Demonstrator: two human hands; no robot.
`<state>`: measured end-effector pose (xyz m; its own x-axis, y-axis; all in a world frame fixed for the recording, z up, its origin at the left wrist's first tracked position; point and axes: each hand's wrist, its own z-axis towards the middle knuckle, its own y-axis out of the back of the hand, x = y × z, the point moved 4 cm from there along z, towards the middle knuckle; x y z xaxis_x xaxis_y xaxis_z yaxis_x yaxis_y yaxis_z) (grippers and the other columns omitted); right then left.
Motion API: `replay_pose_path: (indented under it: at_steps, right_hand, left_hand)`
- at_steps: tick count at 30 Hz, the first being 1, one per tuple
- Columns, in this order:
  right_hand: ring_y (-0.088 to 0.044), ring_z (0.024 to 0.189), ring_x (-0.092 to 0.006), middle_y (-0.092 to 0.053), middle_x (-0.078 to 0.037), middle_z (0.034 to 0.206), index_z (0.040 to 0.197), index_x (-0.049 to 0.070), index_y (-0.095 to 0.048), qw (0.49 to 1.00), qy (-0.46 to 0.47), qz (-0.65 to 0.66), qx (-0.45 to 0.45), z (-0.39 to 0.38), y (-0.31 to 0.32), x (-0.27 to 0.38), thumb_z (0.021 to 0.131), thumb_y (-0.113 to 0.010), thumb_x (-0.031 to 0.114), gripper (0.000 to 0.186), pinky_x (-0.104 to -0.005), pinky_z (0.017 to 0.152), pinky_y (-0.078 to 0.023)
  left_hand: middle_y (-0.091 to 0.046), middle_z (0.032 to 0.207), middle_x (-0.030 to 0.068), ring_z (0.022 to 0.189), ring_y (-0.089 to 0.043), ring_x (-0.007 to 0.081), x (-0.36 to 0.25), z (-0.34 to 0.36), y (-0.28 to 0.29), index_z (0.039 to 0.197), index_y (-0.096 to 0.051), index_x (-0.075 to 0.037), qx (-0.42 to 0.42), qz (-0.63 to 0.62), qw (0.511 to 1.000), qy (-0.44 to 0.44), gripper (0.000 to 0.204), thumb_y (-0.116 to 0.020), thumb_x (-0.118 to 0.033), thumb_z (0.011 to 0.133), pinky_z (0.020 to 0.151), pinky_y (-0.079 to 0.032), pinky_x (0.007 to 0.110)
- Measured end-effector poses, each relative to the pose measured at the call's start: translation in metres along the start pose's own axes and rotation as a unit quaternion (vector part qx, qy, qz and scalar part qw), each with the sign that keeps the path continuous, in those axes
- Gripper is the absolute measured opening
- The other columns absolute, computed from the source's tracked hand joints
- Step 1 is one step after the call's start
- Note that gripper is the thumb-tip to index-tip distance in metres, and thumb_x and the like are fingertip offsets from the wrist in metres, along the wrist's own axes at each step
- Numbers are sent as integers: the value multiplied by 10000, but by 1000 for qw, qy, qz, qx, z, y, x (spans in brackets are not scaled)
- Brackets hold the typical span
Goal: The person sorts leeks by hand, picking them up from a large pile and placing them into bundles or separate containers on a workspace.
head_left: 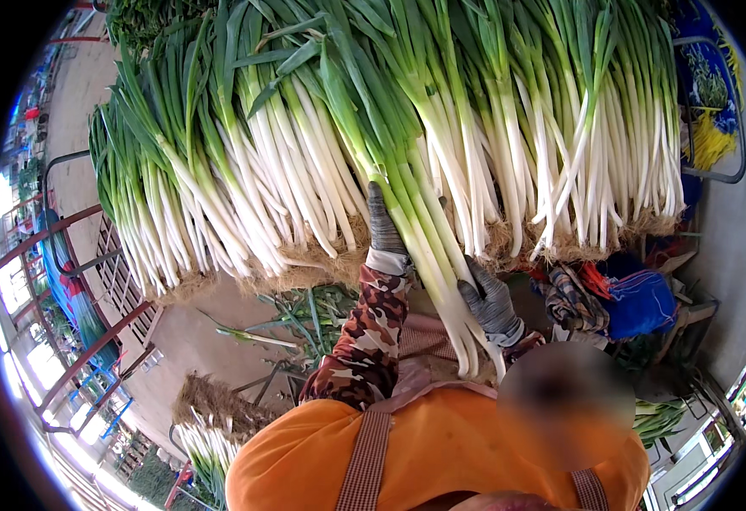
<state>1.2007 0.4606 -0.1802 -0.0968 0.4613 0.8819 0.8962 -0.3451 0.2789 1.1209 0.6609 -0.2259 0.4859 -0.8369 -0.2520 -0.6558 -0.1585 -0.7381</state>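
A small bunch of long green onions (428, 247) slants across the middle, its white root ends low over my lap and its green leaves reaching up over the pile. My left hand (385, 223), in a grey glove, grips the bunch from the left where white turns to green; most of its fingers are hidden behind the stalks. Lower down on the right side, my grey-gloved right hand (490, 304) is closed around the white shafts near their ends. Just beyond both hands lies a wide pile of green onions (296, 157), with brown roots toward me.
Loose green leaves (309, 315) lie below the pile on the left. More onions with roots (211, 426) stand at lower left. A blue bundle (641, 302) sits at right, beside a checked cloth (571, 298). Red metal rails (58, 226) run along the left.
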Motion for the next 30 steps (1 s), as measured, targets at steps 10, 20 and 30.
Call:
replay_pose_path:
  at_steps: [10, 20, 30]
  right_hand:
    - [-615, 1071, -246, -622, -190, 1203, 1333, -33, -499, 996, -27, 39, 81, -9, -9, 9, 968, -582, 309, 507, -337, 911, -483]
    - [-557, 615, -218, -618, -134, 687, 892, -59, -636, 997, -57, 43, 16, 249, -93, 83, 882, -649, 404, 463, -364, 601, -438]
    - [-634, 715, -431, -639, -244, 781, 1051, -11, -532, 932, 128, -263, -212, 206, -107, 131, 979, -492, 352, 371, -498, 630, -501]
  left_hand:
    - [-650, 1055, 125, 842, -665, 277, -15, -22, 0, 1319, -508, -57, 8, 20, 999, -31, 879, -492, -771, 805, 734, -588, 430]
    - [-652, 1046, 141, 910, -654, 279, -46, -60, 26, 1277, -534, -46, -32, 38, 999, 7, 841, -541, -741, 803, 807, -565, 423]
    - [-660, 977, 86, 836, -666, 203, -51, -53, 51, 1190, -575, -47, 46, 30, 996, 65, 740, -609, -680, 807, 743, -576, 322]
